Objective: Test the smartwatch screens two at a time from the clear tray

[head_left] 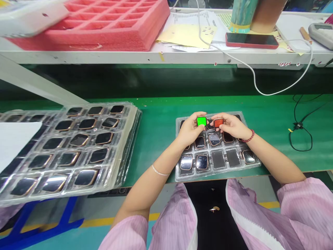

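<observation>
My left hand [191, 129] is closed around a smartwatch with a lit green screen [201, 121], its thumb at the lower edge of the glass. Beside it, my right hand [231, 124] grips a second smartwatch, whose screen glows red [218, 123]. Both are held over the far part of a clear plastic tray [226, 169]. More dark-screened watches, such as one in the front row [202, 162], sit in its pockets. Two front pockets, including a dark pocket [218, 159], hold no watch. My hands hide part of the back rows.
A stack of clear trays [127, 139] with dark-screened watches stands at the left, partly under a white sheet [15, 142]. On the shelf above are a pink foam box [153, 31], papers [187, 33] and a red-edged phone [252, 40]. A white cable [256, 83] hangs down; a black cable [299, 125] lies right.
</observation>
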A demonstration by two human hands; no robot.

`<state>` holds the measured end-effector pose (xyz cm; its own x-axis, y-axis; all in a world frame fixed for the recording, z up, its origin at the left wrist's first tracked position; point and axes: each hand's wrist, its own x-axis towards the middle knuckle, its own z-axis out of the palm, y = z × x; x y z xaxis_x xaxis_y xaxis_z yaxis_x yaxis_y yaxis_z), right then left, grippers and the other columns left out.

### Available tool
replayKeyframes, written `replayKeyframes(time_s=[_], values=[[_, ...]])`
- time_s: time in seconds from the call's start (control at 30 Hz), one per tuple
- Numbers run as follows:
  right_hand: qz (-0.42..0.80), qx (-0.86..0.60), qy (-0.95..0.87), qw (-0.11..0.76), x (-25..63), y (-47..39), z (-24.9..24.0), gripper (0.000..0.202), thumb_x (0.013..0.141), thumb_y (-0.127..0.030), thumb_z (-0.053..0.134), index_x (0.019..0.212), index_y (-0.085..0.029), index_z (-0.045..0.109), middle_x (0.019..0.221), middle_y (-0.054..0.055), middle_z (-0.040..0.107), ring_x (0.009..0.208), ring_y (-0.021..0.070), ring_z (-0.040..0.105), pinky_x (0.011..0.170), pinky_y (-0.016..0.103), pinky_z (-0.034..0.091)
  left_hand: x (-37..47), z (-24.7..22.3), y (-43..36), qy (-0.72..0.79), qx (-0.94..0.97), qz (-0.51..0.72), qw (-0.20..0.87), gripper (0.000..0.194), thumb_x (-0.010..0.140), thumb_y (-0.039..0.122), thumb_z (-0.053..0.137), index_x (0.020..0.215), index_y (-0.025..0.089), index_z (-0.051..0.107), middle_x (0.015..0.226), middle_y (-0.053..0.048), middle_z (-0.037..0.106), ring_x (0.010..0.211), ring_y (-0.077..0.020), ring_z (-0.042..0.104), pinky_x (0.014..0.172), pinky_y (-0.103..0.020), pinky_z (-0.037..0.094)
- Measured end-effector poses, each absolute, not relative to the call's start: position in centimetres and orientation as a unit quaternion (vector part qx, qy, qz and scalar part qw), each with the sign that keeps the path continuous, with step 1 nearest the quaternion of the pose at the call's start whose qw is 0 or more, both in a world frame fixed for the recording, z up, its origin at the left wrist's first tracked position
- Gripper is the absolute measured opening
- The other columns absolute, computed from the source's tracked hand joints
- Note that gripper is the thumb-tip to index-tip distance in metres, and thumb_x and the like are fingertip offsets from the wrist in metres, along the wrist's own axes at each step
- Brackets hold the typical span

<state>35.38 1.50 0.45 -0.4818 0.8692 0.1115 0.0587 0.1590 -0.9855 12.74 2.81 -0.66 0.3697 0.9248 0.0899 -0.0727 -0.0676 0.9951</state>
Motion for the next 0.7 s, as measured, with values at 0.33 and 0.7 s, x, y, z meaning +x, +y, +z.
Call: replayKeyframes(time_s=[0.33,0.7], values=[[0.543,-0.346,-0.669,0.372,35.3,1.55,0.55,0.035,0.085,-0.017,0.065,0.12,-0.02,0.064,0.111,0.008,0.074,0.085,0.0169,0.072,0.073,0.03,0.063,12.74,-0.54,2.74,0.377,0.595,0.426,0.568,0.051,0.071,0.016,0.071,0.121,0.017,0.059,0.101,-0.007,0.071,0.096,-0.0211,0.069,0.088,-0.034,0.055],[0.538,-0.335,-0.681,0.366,35.42,1.59,0.4,0.038,0.085,-0.014,0.062,0.122,-0.02,0.063,0.113,0.008,0.072,0.09,0.0183,0.072,0.08,0.034,0.063,12.8,-0.34,2.62,0.388,0.593,0.42,0.567,0.05,0.071,0.02,0.075,0.118,0.017,0.06,0.101,-0.006,0.071,0.095,-0.0203,0.068,0.087,-0.033,0.054]])
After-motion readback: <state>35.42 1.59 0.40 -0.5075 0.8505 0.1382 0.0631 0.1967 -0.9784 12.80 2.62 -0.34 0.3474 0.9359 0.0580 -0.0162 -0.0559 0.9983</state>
